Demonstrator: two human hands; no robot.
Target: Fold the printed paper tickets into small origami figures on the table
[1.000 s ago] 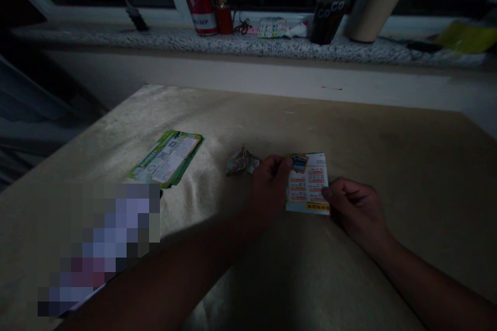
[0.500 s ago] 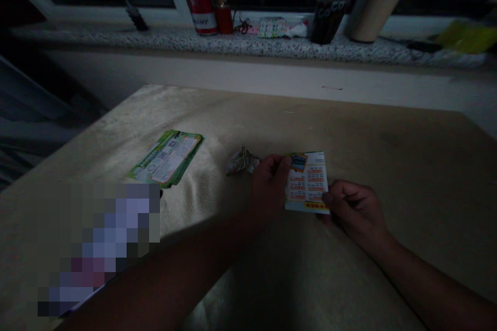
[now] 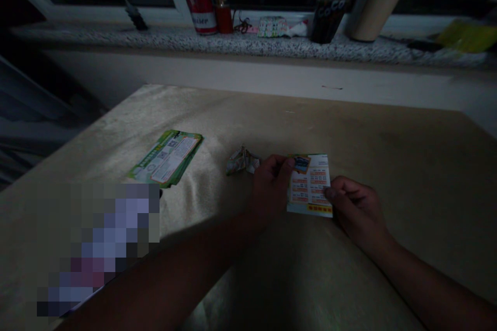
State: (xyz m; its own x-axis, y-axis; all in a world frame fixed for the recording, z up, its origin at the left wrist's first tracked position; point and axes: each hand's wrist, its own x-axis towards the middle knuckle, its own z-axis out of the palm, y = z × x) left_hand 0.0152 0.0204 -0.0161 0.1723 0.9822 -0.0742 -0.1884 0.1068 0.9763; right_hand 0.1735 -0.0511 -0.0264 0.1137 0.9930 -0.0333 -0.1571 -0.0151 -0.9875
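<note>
Between my two hands is a small printed leaflet (image 3: 316,186), white with orange rows of text and a picture at its upper left. My left hand (image 3: 273,181) pinches its left edge near the top, thumb over the picture. On the right edge, lower down, my right hand (image 3: 355,204) grips it between thumb and curled fingers. A crumpled piece of printed paper or wrapper (image 3: 237,160) lies on the table just left of my left hand. Farther left rests a stack of green leaflets (image 3: 169,158).
A blurred-out long object (image 3: 112,238) lies at the lower left of the table (image 3: 233,114). Along the stone windowsill (image 3: 166,41) stand a red can (image 3: 202,10), an orange-red lighter-like item (image 3: 224,16), a dark cup (image 3: 329,10) and a cardboard tube (image 3: 382,0).
The leaflet has shifted slightly to the right and down, with both hands still on it. Everything on the table and sill stays where it was.
</note>
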